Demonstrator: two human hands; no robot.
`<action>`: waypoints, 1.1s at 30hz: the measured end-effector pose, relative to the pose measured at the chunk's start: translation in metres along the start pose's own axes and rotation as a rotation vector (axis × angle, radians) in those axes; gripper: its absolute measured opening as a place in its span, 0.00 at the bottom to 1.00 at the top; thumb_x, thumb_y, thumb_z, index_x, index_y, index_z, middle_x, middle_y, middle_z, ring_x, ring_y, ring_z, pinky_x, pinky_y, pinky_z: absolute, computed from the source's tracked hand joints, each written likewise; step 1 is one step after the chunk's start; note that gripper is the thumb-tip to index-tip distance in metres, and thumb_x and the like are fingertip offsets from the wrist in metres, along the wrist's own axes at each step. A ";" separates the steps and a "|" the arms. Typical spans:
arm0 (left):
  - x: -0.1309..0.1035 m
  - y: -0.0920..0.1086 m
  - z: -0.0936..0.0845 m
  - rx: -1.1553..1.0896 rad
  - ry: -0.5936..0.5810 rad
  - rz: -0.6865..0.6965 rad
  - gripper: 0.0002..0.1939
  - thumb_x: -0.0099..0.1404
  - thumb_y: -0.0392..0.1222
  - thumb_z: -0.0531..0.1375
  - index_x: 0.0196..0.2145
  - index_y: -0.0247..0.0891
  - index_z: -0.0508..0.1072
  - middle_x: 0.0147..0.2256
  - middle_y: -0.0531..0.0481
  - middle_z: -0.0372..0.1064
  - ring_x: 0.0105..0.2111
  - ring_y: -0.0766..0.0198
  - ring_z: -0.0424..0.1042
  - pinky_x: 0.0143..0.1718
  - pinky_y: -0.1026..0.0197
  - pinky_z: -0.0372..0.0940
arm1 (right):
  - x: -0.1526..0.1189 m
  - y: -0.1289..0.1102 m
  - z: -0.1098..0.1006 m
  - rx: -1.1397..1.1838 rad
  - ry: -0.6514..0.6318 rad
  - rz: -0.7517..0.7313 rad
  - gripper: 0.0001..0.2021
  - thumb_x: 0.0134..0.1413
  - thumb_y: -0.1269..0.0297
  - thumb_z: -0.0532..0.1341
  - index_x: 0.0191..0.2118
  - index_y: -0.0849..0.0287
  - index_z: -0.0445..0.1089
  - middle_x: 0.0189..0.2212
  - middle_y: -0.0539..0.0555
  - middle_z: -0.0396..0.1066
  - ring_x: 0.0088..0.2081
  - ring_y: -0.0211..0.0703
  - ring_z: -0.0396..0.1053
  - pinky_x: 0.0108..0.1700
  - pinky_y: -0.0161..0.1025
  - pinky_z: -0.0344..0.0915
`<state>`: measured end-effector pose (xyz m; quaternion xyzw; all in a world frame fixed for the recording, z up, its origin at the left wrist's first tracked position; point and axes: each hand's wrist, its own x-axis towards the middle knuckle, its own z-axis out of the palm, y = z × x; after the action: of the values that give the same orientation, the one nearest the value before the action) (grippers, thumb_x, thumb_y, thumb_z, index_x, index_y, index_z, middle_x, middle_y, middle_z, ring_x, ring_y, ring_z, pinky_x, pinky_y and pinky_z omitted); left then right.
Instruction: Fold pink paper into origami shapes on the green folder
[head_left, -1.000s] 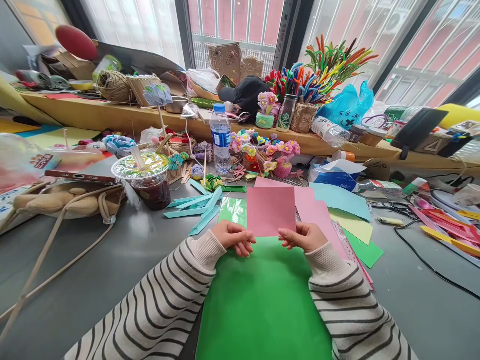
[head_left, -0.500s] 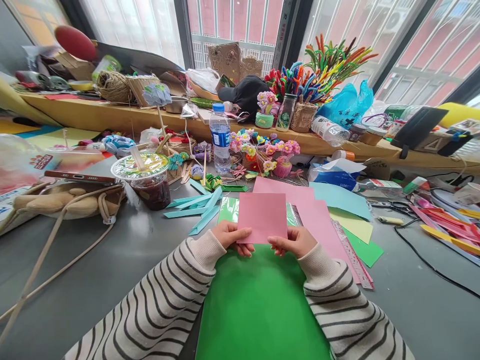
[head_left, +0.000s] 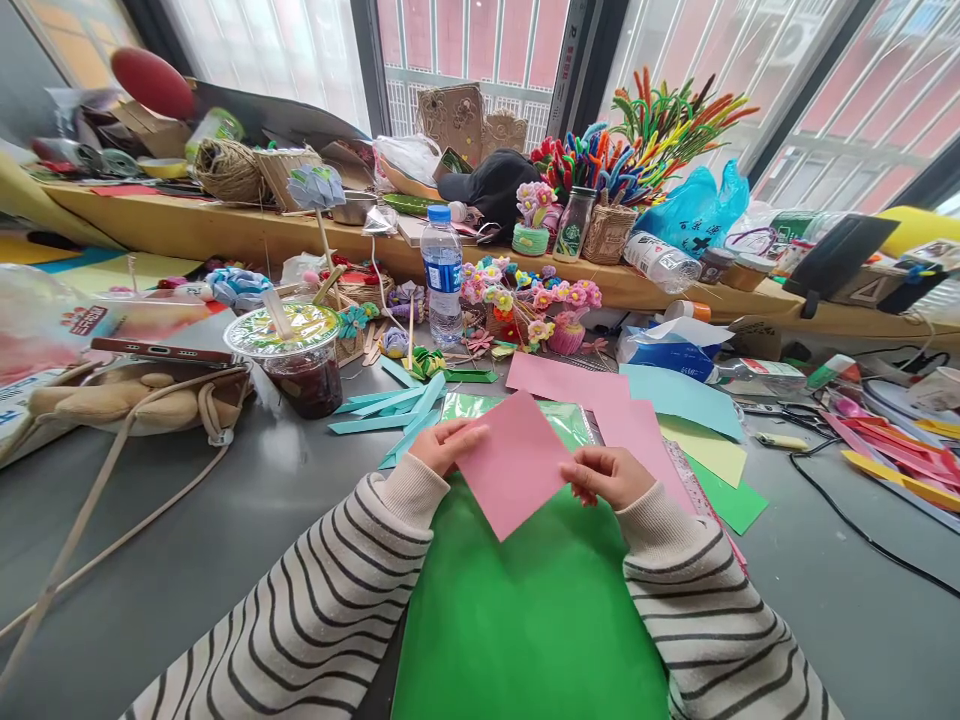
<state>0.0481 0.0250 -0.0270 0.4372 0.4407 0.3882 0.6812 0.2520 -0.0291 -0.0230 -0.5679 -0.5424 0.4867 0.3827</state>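
A pink paper square (head_left: 514, 465) is held up between both hands, turned so that one corner points down. My left hand (head_left: 448, 446) pinches it at its left corner, thumb on top. At the right corner, my right hand (head_left: 606, 476) has thumb and fingers closed on the paper. Below the square lies a green mat (head_left: 525, 620) on the grey table. Larger pink sheets (head_left: 637, 430) rest beyond and to the right of my hands, partly over a ruler (head_left: 696, 480).
Folded light-blue strips (head_left: 382, 410) lie left of the mat. A lidded drink cup (head_left: 296, 365) and a water bottle (head_left: 442, 280) stand behind. Blue sheet (head_left: 679, 398), green paper (head_left: 731, 500), scissors (head_left: 802, 415) and a black cable (head_left: 847, 520) are at the right.
The pink square has been rotated from lying straight to a diamond position. My left hand has moved up and slightly left; my right hand has shifted right to the side corner.
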 end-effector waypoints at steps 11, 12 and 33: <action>-0.009 0.004 0.007 0.202 -0.018 -0.035 0.13 0.41 0.44 0.63 0.23 0.32 0.73 0.21 0.49 0.69 0.20 0.67 0.67 0.22 0.66 0.62 | 0.005 0.002 0.007 0.244 0.249 0.006 0.14 0.31 0.55 0.62 0.23 0.62 0.68 0.18 0.49 0.66 0.22 0.34 0.65 0.26 0.32 0.64; -0.009 0.004 0.007 0.180 0.006 -0.035 0.13 0.41 0.44 0.63 0.24 0.32 0.73 0.22 0.49 0.70 0.20 0.66 0.67 0.22 0.66 0.62 | 0.005 0.003 0.009 0.258 0.217 0.019 0.14 0.30 0.55 0.63 0.23 0.62 0.69 0.19 0.50 0.67 0.23 0.35 0.65 0.27 0.33 0.65; -0.007 0.004 0.006 -0.110 0.054 -0.048 0.16 0.36 0.44 0.66 0.26 0.34 0.72 0.23 0.52 0.70 0.27 0.65 0.70 0.31 0.64 0.66 | 0.003 0.006 0.016 -0.278 0.344 -0.258 0.16 0.42 0.59 0.57 0.40 0.58 0.67 0.34 0.55 0.69 0.30 0.40 0.67 0.29 0.37 0.67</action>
<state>0.0509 0.0187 -0.0201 0.3777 0.4473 0.4072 0.7011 0.2382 -0.0280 -0.0329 -0.6156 -0.5990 0.2506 0.4466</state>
